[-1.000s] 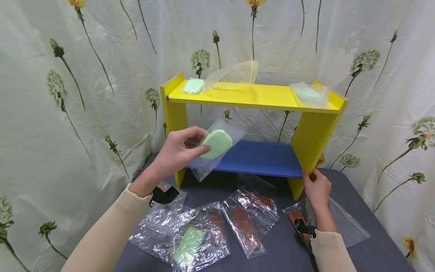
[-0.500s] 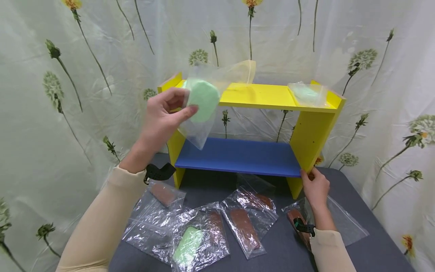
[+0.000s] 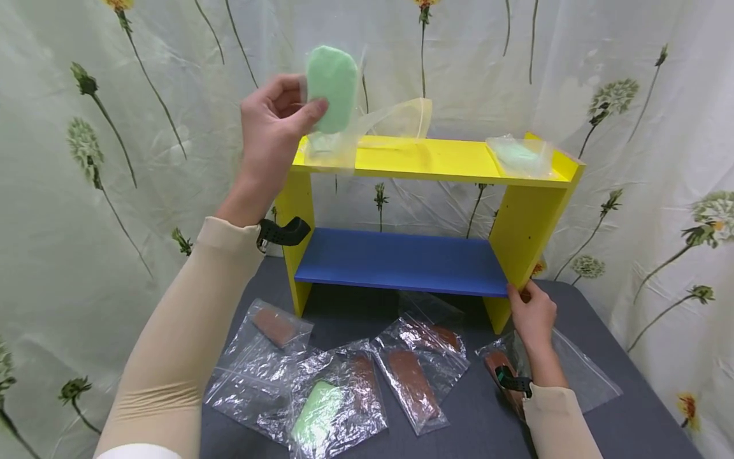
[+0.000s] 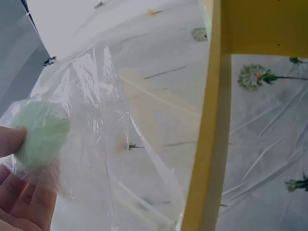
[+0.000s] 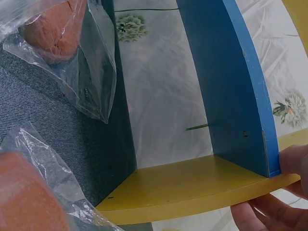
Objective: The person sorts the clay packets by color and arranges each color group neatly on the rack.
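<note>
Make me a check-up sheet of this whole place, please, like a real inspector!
Surface: dark table, under the shelf.
Job's things: held green piece in a clear bag; another bagged green piece on the shelf's top, right end.
Clutter: bagged brown pieces and one bagged green bar on the table.
Hands: left hand pinches the held piece; right hand grips the shelf's right side.
Cables: nothing seen.
Surroundings: flower-print curtain.

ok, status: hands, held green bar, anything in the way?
Left hand pinching bagged green bar near left end of yellow top shelf. Right hand gripping yellow side panel beside blue shelf. Possible obstruction: translucent bag sticking up.
</note>
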{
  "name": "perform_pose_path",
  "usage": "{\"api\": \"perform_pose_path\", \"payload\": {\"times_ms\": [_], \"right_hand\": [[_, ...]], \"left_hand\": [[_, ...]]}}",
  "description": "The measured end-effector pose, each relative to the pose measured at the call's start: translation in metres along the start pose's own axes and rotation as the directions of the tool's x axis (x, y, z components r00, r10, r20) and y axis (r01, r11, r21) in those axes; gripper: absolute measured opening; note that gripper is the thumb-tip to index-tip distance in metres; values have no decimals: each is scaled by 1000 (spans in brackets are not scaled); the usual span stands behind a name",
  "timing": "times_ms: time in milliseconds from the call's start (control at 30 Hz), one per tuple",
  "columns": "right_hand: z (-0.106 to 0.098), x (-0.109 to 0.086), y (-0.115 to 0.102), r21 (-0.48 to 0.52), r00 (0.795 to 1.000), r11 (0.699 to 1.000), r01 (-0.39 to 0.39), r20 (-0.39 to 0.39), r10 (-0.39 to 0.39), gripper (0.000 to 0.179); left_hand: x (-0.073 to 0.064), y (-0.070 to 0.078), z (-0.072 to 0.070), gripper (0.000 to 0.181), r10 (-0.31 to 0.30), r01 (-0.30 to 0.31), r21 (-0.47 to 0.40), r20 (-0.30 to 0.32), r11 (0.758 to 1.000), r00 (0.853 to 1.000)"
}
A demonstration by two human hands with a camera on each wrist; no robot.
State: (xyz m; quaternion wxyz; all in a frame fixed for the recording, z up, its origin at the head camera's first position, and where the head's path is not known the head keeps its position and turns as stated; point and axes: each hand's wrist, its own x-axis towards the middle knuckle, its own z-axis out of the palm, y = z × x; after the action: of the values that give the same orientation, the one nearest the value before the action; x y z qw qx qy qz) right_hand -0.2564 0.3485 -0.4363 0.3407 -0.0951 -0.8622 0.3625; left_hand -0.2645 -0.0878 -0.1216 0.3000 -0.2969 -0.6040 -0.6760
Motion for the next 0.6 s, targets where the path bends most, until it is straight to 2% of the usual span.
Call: {"api": "perform_pose_path", "payload": {"times_ms": [133,200,267,367,500,600], "right_hand": [[-1,0,0,-13,1000,1000,-2,2,2,32],[-1,0,0,-15,1000,1000,1,4,-1,32],[-1,0,0,-11,1000,1000,8,5,-8,31],[-1,-1,0,-6,1000,1000,12,7,-12,31],[0,-1,2,-8,1000,1000,1,1,-1,32],[0,0,3,-6,1000,1000,-2,0,2,33]], "left_hand": [[19,-13,13,27,27,-26,52,-12,998,1000],[28,-23,19,29,15,-13,77,-23,997,1000],[36,-34,24,32,-13,17,105,-36,994,999],[48,-49,31,39,-99,107,154,-62,982,993],[60,-66,40,52,-206,218,259,-74,941,976],[59,-79,47,59,-229,231,394,-53,889,972]]}}
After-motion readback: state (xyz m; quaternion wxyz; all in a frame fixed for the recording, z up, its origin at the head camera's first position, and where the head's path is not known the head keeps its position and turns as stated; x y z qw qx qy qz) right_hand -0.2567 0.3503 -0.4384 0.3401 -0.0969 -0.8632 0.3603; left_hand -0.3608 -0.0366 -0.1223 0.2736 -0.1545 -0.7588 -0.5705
